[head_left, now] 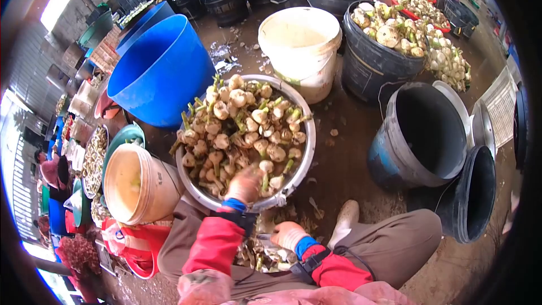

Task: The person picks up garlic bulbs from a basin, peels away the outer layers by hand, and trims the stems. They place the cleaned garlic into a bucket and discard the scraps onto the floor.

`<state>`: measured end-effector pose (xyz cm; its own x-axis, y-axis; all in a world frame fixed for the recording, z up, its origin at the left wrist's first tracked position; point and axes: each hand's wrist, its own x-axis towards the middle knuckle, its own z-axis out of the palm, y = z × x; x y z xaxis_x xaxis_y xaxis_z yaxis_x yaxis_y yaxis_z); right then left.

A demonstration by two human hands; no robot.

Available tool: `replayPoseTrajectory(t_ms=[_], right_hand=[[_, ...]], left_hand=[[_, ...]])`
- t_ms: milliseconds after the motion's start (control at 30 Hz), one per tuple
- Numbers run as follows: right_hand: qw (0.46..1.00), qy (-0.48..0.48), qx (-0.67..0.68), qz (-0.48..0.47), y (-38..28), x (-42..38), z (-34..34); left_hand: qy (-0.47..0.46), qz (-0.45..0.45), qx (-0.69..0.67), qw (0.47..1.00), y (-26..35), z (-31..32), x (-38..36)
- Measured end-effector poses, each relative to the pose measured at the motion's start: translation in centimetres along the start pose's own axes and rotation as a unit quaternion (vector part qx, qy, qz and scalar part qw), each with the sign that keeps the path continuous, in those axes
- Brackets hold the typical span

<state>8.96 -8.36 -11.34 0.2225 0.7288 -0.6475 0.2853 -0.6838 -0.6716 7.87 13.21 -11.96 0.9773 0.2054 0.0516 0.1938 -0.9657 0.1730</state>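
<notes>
Reaching into the near edge of a metal basin [298,170] heaped with garlic bulbs [240,130], the left hand [245,184] lay gloved on the pile, its fingers curled down among the bulbs; whether it had actually closed on one could not be told. The right hand [288,235], also gloved, sat lower and nearer, just above the person's lap, clenched around something small that the glove hid. Trimmed stalks and roots [255,255] lay heaped between the knees, just beside that hand. Both sleeves were red with blue cuffs.

The basin rested on wet ground directly in front of the person. Touching its near-left rim was a cream bucket [141,186] tipped on its side. A large blue tub [161,70] stood to the far left, also tilted. Behind the basin stood a white bucket [302,42], upright. To the right were two dark buckets [420,135], standing close together, and farther off a black bucket [375,59] filled with cleaned bulbs. More filled buckets lined the far side.
</notes>
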Motion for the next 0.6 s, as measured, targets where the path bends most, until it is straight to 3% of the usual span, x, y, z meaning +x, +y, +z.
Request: replayPoseTrajectory(t_ms=[33, 67, 133, 167, 200, 267, 300, 333, 400, 433, 467, 500, 533, 600], right_hand=[[1.000, 0.010, 0.008, 0.000, 0.2, 0.1, 0.4], [1.000, 0.020, 0.015, 0.000, 0.0, -0.1, 0.1], [0.999, 0.028, 0.019, -0.013, -0.1, -0.2, -0.5], [0.993, 0.078, 0.088, -0.027, 0.0, -0.3, -0.6], [0.978, 0.127, 0.159, -0.040, 0.1, -0.4, -0.5], [0.956, 0.173, 0.232, -0.055, -0.2, -0.9, -0.5], [0.926, 0.303, 0.186, -0.126, -0.5, -1.2, -1.1], [0.873, 0.426, 0.135, -0.196, -0.9, -1.5, -1.5], [0.870, 0.445, 0.095, -0.189, -1.9, -2.0, -1.7], [0.865, 0.465, 0.054, -0.179, -2.3, -2.3, -1.6], [0.865, 0.465, 0.052, -0.182, -1.9, -1.8, -0.9], [0.886, 0.321, 0.252, -0.218, -1.2, -0.6, 0.1], [0.853, 0.156, 0.435, -0.240, -2.0, -1.2, -0.3], [0.840, 0.106, 0.495, -0.195, -2.6, -2.3, -0.8]], left_hand=[[-0.032, -0.174, -0.118, 0.977, 2.7, 0.4, 1.1], [-0.062, -0.339, -0.232, 0.909, 4.4, 0.3, 1.6], [-0.077, -0.344, -0.238, 0.905, 3.6, 1.1, 2.0], [-0.096, -0.352, -0.247, 0.898, 2.8, 2.3, 2.0], [-0.067, -0.410, -0.530, 0.739, -0.2, 6.5, 1.3], [-0.002, -0.382, -0.418, 0.824, 1.1, 1.7, 0.4], [0.007, -0.338, -0.389, 0.857, 2.6, -2.2, -0.1], [-0.005, -0.315, -0.390, 0.865, 3.9, -5.7, -0.9], [-0.054, -0.250, -0.388, 0.885, 4.1, -7.9, -3.4], [-0.056, -0.237, -0.457, 0.855, 4.9, -8.6, -4.8], [-0.058, -0.222, -0.524, 0.820, 6.0, -9.9, -5.9], [-0.087, -0.235, -0.520, 0.816, 7.0, -11.9, -6.9], [-0.061, -0.247, -0.563, 0.786, 7.9, -12.3, -8.0], [0.107, -0.213, -0.766, 0.597, 10.0, -11.6, -9.9]])
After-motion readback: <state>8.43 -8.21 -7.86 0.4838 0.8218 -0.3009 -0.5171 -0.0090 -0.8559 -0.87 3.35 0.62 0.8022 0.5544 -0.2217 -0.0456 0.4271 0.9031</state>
